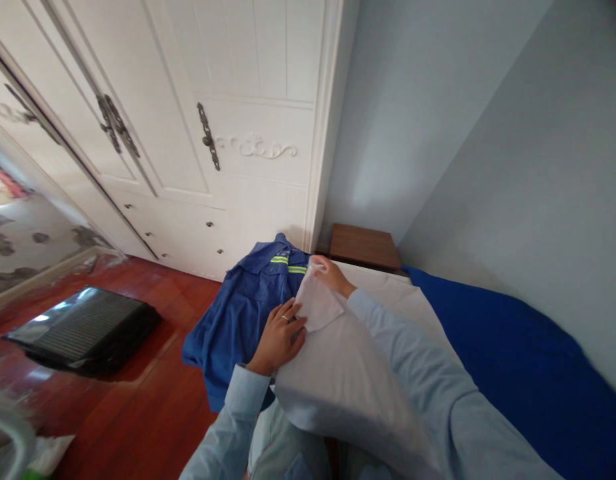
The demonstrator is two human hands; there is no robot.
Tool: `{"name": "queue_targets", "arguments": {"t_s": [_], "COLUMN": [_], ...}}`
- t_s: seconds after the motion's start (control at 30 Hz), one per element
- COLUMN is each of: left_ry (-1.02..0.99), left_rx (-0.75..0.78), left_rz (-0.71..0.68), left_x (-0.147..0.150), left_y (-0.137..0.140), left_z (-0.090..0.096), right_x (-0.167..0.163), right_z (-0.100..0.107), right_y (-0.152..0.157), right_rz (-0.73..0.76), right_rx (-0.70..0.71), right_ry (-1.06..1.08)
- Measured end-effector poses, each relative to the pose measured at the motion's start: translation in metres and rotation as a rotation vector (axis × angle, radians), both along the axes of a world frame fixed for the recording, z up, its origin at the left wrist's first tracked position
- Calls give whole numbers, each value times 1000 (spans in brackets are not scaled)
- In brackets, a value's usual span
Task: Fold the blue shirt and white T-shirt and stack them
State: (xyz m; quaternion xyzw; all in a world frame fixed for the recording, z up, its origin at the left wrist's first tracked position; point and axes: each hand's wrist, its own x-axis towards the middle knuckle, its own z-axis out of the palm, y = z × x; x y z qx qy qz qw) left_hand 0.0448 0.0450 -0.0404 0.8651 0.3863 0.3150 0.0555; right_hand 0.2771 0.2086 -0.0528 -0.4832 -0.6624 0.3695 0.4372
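A small folded white cloth lies on a surface covered with a pale sheet. My right hand is closed on the cloth's far edge, with thumb and fingers pinched together. At the near left edge of the cloth, my left hand rests with its fingers apart, fingertips touching the fabric. A ring shows on one finger. Just left of both hands, a blue garment with a collar and yellow-green stripes drapes over the side of the covered surface.
A white wardrobe with dark handles stands straight ahead. Beside it sits a brown wooden box-like piece. Blue fabric spreads on the right along the grey wall. On the red wooden floor lies a black ribbed case.
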Motion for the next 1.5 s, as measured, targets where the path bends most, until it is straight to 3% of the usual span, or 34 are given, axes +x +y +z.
{"name": "queue_targets", "arguments": {"t_s": [0.07, 0.13, 0.2, 0.27, 0.47, 0.57, 0.73, 0.9, 1.13, 1.3, 1.5], "left_ry": [38, 67, 95, 128, 223, 264, 318, 279, 287, 289, 226], "left_rx": [-46, -77, -94, -105, -91, -28, -13, -26, -13, 31, 52], "left_rz": [-13, -25, -50, -63, 88, 87, -20, -45, -36, -46, -74], "left_x": [0, -1, -1, -2, 3, 16, 43, 54, 54, 52, 50], "left_y": [0, -1, -2, -7, -40, -52, -48, -43, -45, -40, -35], "left_z": [1, 2, 3, 3, 4, 9, 6, -10, -8, -14, -24], "right_x": [-2, -4, -5, -5, -8, -14, -13, 6, 20, 65, 156], "right_z": [1, 0, -2, -2, 5, 12, 18, 21, 24, 24, 19], "right_y": [-11, -20, -24, -24, -26, -37, -69, -95, -112, -147, -213], "right_rz": [143, 262, 291, 253, 208, 180, 295, 321, 418, 306, 49], "right_rx": [92, 184, 228, 215, 218, 247, 371, 294, 282, 153, 8], "right_ry": [-205, -546, -827, -915, -1006, -1025, -956, -965, -1004, -1017, -1016]}}
